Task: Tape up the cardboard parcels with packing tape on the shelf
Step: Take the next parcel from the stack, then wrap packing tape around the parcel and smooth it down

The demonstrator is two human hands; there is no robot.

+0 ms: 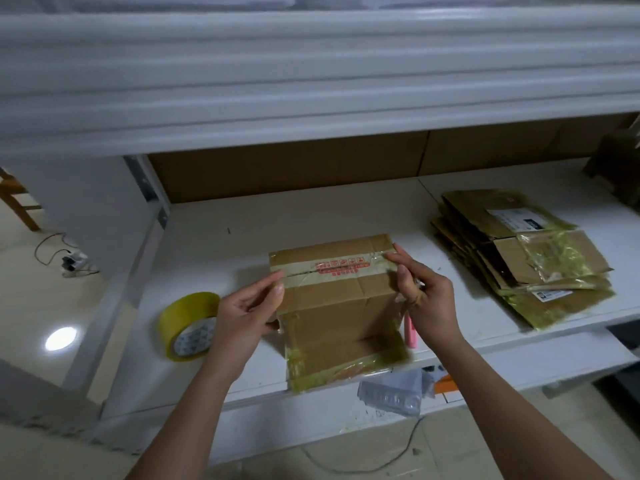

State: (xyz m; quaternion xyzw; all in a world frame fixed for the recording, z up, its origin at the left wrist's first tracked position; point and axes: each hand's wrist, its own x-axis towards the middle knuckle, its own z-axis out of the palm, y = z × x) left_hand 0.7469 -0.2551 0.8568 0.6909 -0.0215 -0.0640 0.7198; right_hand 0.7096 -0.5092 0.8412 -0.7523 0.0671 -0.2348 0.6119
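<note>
The box (337,299) sits mid-shelf, its long axis running from the front edge back toward the wall, seam crosswise. The left hand (247,308) pinches the strip of tape (332,268) at the box's left edge, and the right hand (420,292) pinches it at the right edge. Left of the box is the tape roll (188,325) on its side; right of it, flattened cartons (519,258). White shelf (214,237), pale tiled floor (41,299).

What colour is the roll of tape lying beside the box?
Yellow roll of tape, seen in the head view.
</note>
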